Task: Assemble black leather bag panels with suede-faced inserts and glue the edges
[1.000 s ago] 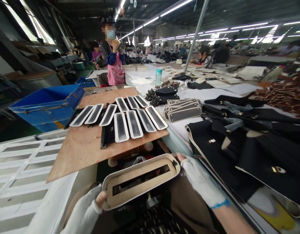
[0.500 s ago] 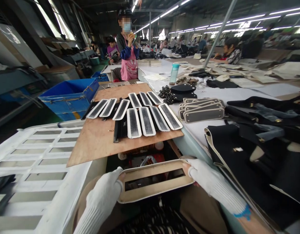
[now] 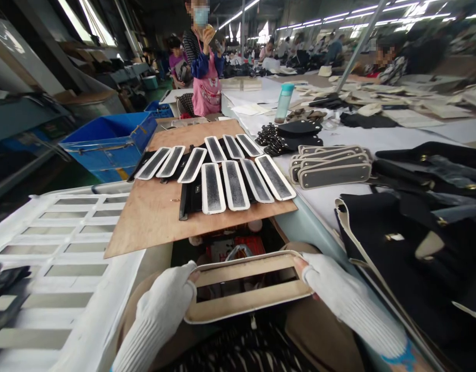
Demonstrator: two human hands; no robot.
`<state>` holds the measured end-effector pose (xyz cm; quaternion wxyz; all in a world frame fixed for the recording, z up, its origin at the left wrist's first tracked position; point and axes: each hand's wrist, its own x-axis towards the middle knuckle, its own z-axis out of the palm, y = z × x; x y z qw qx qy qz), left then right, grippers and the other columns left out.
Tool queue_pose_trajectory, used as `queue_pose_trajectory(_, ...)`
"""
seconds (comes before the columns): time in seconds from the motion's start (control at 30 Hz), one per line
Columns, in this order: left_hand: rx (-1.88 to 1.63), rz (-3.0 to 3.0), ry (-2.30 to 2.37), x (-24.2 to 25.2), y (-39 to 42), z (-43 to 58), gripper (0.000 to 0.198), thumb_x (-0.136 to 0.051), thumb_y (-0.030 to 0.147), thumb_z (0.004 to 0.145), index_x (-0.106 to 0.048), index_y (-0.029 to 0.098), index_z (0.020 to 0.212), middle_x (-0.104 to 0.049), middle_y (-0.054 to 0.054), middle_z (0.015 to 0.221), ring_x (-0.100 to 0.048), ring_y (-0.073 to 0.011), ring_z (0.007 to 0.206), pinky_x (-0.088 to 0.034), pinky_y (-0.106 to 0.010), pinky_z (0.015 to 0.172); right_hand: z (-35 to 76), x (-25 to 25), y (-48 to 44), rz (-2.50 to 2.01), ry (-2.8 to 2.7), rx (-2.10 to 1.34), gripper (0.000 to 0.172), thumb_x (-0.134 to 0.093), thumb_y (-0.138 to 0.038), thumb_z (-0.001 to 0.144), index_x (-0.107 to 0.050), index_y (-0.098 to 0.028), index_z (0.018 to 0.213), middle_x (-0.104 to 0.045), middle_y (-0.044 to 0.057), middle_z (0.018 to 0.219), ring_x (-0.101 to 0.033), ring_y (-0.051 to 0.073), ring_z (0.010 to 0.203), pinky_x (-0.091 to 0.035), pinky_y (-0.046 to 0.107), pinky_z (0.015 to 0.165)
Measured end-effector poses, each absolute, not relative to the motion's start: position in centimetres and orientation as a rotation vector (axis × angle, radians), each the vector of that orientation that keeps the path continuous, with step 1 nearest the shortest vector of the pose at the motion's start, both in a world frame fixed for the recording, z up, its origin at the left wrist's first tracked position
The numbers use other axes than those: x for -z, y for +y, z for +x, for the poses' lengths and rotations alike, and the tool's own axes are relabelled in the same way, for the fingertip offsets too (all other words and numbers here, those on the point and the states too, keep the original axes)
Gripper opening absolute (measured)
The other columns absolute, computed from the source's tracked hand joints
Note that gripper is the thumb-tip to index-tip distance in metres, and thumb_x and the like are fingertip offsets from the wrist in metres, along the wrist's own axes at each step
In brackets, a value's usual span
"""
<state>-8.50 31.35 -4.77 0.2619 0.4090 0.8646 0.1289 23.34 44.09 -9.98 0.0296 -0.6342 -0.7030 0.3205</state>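
Tall bright slanted windows [image 3: 95,20]: upper left
Long white tube lights [image 3: 238,14]: in rows overhead
Slim grey metal post [image 3: 363,45]: slanting, right of centre
Dull green floor [image 3: 164,87]: a strip at left

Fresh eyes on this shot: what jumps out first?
Probably the beige slotted frame, low in the middle, held at its ends by the white-gloved left hand and right hand. Next, the white-rimmed dark panels on the brown board just beyond. Then the blue bin, left of the board.
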Motion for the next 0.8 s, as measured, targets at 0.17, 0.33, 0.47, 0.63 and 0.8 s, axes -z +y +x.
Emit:
queue_pose_trajectory(0.17, -0.196, 1.127, 2.400, 3.2, 32.4, -7.3, 0.038, -0.042, 0.033, 0.088, -0.075, 0.025, 0.105, -0.077, -0.008, 0.105, -0.070, -0.0304, 0.100, -0.051, -0.039, 0.087, 23.0, 9.5, 43.4, -1.976, -2.194, -0.927, 0.047, -0.036, -0.064, 0.095, -0.068, -0.030, 0.101, -0.069, -0.001, 0.068, -0.064, 0.018, 0.057, -0.048, 0.032, 0.057)
queue_pose_trajectory(0.33, -0.314, 1.137, 2.402, 4.0, 31.8, -7.4, 0.026, -0.051, 0.035, 0.083, -0.075, 0.025, 0.086, -0.074, -0.006, 0.075, -0.069, -0.0283, 0.084, -0.048, -0.033, 0.073, 22.4, 8.1, 42.7, -1.768, -2.289, -0.624, 0.044, -0.033, -0.057, 0.097, -0.064, -0.026, 0.087, -0.069, 0.003, 0.074, -0.066, 0.022, 0.069, -0.046, 0.033, 0.060)
queue_pose_trajectory(0.47, -0.392, 1.087, 2.385, 4.7, 31.9, -7.5, 0.023, -0.052, 0.030, 0.080, -0.074, 0.024, 0.079, -0.072, -0.008, 0.069, -0.069, -0.0296, 0.082, -0.045, -0.032, 0.066, 21.8, 7.0, 42.5, -1.705, -2.324, -0.557, 0.044, -0.033, -0.053, 0.092, -0.062, -0.023, 0.080, -0.067, 0.009, 0.078, -0.065, 0.025, 0.072, -0.047, 0.037, 0.066)
queue_pose_trajectory(0.63, -0.479, 1.040, 2.343, 4.9, 31.6, -7.3, 0.028, -0.048, 0.038, 0.084, -0.072, 0.024, 0.086, -0.060, -0.004, 0.049, -0.066, -0.0270, 0.066, -0.043, -0.032, 0.063, 21.5, 5.8, 42.4, -1.721, -2.269, -0.676, 0.040, -0.036, -0.046, 0.091, -0.068, -0.022, 0.098, -0.068, 0.009, 0.080, -0.066, 0.025, 0.075, -0.050, 0.037, 0.072)
queue_pose_trajectory(0.8, -0.496, 0.942, 2.206, 3.9, 31.3, -7.6, 0.022, -0.055, 0.042, 0.080, -0.066, 0.023, 0.077, -0.053, 0.001, 0.044, -0.058, -0.0211, 0.048, -0.038, -0.029, 0.054, 22.2, 7.4, 43.5, -1.798, -2.281, -0.866, 0.033, -0.046, -0.046, 0.092, -0.070, -0.029, 0.105, -0.070, 0.001, 0.070, -0.064, 0.018, 0.055, -0.047, 0.029, 0.057)
